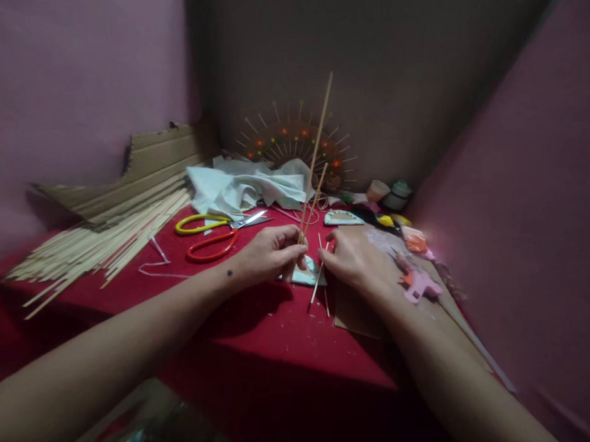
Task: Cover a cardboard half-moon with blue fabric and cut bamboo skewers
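My left hand (282,248) pinches two thin wooden sticks, one long (321,124) and one shorter (319,188), both pointing up and leaning right. To its right, the thumb and fingers of my right hand (348,254) close on two short sticks (318,283) that cross each other just above the table. Partly hidden behind my left fingers lies a half-round piece with pale mint cloth along its edge (306,277). A similar half-round piece (343,217) rests farther back, on the edge of some cardboard.
Scissors with yellow and red handles (211,240) lie left on the red cloth (280,350). Many sticks (116,234) are piled beside folded cardboard (162,155). Mint fabric (250,187) and a flower-decorated fan shape (296,137) stand behind. A pink glue gun (420,286) sits right on flat cardboard (356,309).
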`<action>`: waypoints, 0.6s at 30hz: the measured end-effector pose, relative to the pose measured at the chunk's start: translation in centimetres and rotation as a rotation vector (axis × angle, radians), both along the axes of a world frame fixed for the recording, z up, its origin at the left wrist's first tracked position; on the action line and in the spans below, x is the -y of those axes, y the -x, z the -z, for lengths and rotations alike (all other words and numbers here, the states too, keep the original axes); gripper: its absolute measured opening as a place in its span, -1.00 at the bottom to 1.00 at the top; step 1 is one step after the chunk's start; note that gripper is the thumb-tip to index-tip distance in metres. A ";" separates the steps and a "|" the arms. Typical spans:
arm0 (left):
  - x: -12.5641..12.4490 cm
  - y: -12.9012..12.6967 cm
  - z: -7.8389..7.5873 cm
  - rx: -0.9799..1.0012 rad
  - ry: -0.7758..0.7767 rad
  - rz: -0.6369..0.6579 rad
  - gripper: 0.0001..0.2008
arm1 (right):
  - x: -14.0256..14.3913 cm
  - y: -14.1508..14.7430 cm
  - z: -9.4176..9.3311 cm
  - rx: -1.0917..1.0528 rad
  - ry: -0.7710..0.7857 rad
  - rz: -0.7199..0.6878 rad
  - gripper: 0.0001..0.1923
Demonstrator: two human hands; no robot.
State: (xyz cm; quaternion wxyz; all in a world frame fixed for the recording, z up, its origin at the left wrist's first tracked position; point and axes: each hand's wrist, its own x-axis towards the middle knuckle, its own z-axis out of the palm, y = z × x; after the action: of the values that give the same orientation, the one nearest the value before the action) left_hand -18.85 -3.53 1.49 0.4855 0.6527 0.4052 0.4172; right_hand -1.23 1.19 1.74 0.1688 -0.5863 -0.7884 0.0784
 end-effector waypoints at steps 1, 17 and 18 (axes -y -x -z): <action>-0.1 0.0 0.2 -0.004 -0.015 0.003 -0.91 | -0.1 0.3 0.3 0.131 0.018 0.000 -0.76; -1.0 0.0 1.4 -0.042 -0.060 0.014 -0.91 | -1.7 1.5 1.1 0.291 0.059 -0.085 -0.73; -1.0 0.0 1.4 -0.045 -0.063 0.016 -0.90 | -1.9 1.6 1.2 0.288 0.066 -0.087 -0.74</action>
State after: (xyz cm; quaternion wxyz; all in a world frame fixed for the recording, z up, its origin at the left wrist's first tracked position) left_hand -18.88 -2.57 0.13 0.4588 0.6801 0.3974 0.4111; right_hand -2.85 3.07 0.58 0.0311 -0.5619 -0.8262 0.0266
